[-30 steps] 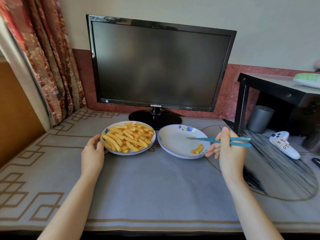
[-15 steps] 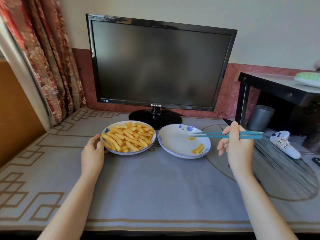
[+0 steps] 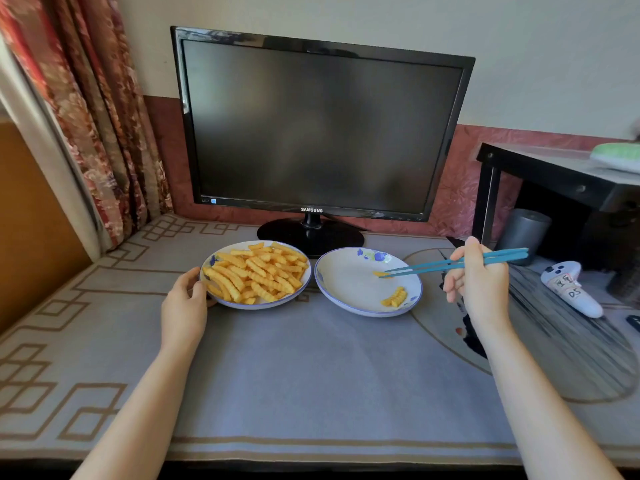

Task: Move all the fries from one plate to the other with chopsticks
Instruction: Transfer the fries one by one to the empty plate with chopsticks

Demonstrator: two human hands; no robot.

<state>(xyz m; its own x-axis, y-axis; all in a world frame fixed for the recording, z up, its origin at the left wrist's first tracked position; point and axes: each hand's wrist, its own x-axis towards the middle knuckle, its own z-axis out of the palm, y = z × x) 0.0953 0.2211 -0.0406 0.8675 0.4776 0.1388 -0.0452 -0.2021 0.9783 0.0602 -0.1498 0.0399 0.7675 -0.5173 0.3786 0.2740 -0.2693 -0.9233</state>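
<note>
Right hand (image 3: 479,289) pinches a pair of teal chopsticks (image 3: 450,265) near their back ends, fingers curled round them. The sticks slant down and left over the right plate, with the tips close together. Left hand (image 3: 185,303) grips the near-left rim of the left plate, thumb and fingers curled on the edge.

Table (image 3: 311,368) has a grey cloth with a tan key-pattern border. A black Samsung monitor (image 3: 318,133), screen dark, stands at the back behind both plates. A floral red curtain (image 3: 86,98) hangs at left and a black side shelf (image 3: 554,174) stands at right.

Left plate (image 3: 263,307), white with a blue rim, sits just beside the right plate (image 3: 346,282), which is the same style with blue flowers. The rims nearly touch.

Fries (image 3: 258,271) are crinkle-cut, yellow-orange, ridged and piled loosely across the left plate. On the right plate a short crinkle fry clump (image 3: 394,297) lies near the front-right rim. A small fry piece (image 3: 380,273) lies at the chopstick tips, though I can't tell whether they touch it.

A white controller (image 3: 568,287) lies on the table far right.
</note>
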